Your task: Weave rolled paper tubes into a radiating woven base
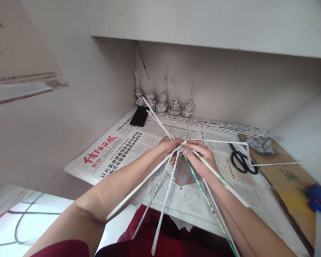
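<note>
Together, your left hand [170, 145] and right hand [202, 159] pinched the paper sticks [166, 200] where they met, above the newspaper [115, 153]; your fingers hid most of that crossing, and the view's lower edge cut off the green stick [208, 203].

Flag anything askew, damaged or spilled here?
Yes: one thin white rod, apparently rolled paper, right of the person's right hand, has two sharp bends; the other rods fanning out there look nearly straight. Also, a crumpled grey-white wad, material unclear, sits on the brown cardboard sheet. No spill visible.
</note>
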{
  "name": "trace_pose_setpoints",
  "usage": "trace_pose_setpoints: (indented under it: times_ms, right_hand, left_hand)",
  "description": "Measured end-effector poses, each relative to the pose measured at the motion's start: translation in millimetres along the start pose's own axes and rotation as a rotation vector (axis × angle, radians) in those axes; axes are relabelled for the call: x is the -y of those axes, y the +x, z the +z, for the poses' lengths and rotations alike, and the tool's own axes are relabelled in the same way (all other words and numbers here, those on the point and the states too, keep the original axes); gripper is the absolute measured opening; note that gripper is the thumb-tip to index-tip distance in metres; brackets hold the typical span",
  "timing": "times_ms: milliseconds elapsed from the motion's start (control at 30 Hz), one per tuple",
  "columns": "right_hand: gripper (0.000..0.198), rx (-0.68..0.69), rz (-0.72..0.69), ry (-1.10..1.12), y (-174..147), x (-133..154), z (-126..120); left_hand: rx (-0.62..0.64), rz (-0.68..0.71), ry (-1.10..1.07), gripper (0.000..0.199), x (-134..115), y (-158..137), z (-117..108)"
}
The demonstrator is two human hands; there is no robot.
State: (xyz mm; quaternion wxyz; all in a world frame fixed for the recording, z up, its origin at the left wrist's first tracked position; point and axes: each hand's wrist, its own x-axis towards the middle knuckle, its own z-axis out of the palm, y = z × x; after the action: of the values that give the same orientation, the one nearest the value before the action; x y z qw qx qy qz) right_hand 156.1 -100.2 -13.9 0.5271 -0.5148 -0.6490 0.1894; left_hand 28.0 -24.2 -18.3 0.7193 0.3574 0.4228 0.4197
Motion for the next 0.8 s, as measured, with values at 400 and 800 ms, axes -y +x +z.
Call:
trace_pose_setpoints:
  times_ms: [400,800]
  right_hand:
    - [0.056,0.0,0.554,-0.03,5.1,0.3,-5.1]
    - [0.03,-0.012,0.169,-0.475,4.3,-8.6,-9.2]
  left_hand:
    - [-0.063,0.046,0.036,0.015,-5.4,1.2,-0.7]
    - [0.046,0.056,0.024,0.016,-4.9,-0.1,-0.3]
